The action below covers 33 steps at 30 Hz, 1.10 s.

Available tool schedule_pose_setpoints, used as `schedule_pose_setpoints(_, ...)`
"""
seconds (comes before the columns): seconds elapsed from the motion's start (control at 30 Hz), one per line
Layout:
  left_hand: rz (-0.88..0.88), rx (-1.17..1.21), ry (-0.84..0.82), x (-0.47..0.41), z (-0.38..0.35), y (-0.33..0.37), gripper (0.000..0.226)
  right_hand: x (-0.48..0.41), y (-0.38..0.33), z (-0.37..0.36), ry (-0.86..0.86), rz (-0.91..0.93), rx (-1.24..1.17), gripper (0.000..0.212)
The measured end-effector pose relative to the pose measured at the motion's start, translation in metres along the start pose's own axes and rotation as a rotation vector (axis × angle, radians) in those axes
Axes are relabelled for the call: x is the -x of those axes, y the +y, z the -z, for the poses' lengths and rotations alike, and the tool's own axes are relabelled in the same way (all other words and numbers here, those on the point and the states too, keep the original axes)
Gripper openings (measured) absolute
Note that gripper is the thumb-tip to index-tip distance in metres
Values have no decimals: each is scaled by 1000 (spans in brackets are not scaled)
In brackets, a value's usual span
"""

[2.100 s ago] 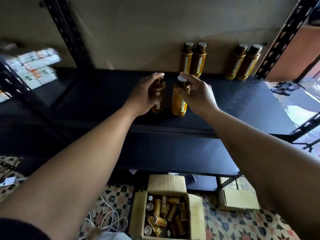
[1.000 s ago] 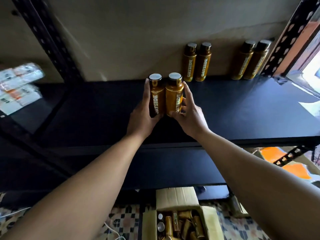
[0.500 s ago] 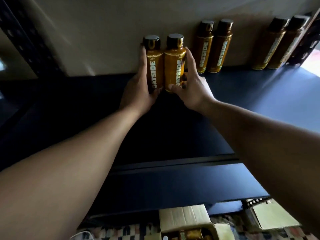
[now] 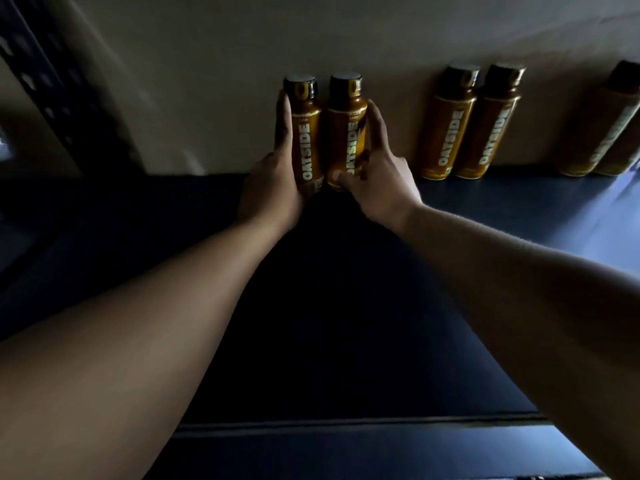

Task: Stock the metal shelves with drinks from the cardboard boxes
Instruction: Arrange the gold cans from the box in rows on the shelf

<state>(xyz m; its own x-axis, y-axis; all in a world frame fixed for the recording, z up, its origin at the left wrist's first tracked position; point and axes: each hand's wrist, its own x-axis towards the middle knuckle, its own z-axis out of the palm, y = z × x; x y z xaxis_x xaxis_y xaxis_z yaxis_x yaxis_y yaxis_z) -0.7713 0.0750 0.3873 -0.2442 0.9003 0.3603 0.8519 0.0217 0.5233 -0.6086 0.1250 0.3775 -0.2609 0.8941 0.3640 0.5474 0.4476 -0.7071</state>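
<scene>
1. Left grip (image 4: 273, 178): fingers straight, flat against left bottle (image 4: 307, 133) side.
2. Right grip (image 4: 379, 183): thumb and fingers pinching right bottle (image 4: 346, 133).
3. Both bottles upright, touching, at shelf (image 4: 519, 213) back by wall (image 4: 381, 36).

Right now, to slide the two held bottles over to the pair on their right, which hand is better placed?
Probably the left hand: its fingers lie flat along the outer side of the held bottles, ready to push right. The right hand sits in the gap toward the neighbouring pair.
</scene>
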Motion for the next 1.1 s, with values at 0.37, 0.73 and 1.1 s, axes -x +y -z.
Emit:
schedule_pose_setpoints(0.37,30,-33,-1,-20,-5,-7,108,-19,1,-16,57,-50,39,98)
schedule_pose_setpoints(0.73,-52,68,64,-18,-10,-18,105,-13,1,-14,54,-3,-29,108)
schedule_pose_setpoints(1.1,-17,96,62,-15,-5,-16,107,-15,3,-14,40,19,-1,109)
